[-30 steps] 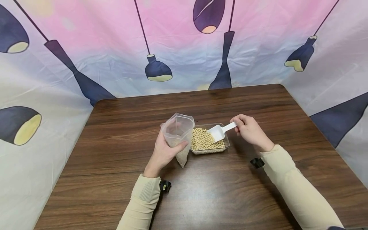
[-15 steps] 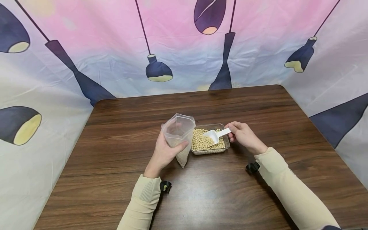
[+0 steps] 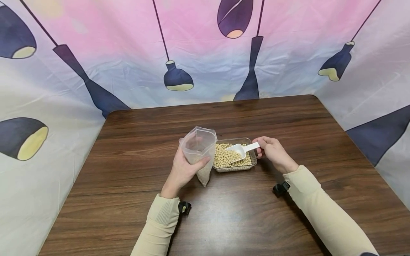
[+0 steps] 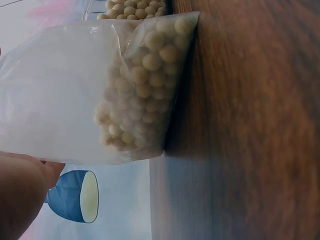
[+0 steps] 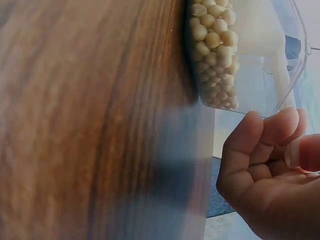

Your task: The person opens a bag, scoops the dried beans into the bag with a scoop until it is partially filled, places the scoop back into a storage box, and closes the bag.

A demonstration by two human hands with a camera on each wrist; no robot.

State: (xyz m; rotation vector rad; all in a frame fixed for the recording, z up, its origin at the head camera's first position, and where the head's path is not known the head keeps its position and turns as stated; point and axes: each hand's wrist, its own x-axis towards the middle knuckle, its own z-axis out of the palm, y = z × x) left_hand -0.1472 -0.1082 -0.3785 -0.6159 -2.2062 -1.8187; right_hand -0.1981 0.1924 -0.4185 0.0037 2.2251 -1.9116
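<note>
Holding positions: plastic bag in left hand, white scoop in right hand

The left hand grips the translucent plastic bag, thumb on the near side and fingers round the back. The bag's mouth is spread and faces upward. Soybeans fill the bag's lower end, below the left hand; whether its base touches the table cannot be determined.

The right hand pinches the end of the white scoop's handle between thumb and fingers. The scoop's blade points toward the left hand, sits among the loose beans and carries a load of them.

The clear rectangular container stands on the table between the two hands: one end just beside the bag, the other just beside the right hand's fingers.

Each forearm wears a cream sleeve, with a black device at the wrist. Beyond both hands, a lamp-print backdrop hangs behind the table.
</note>
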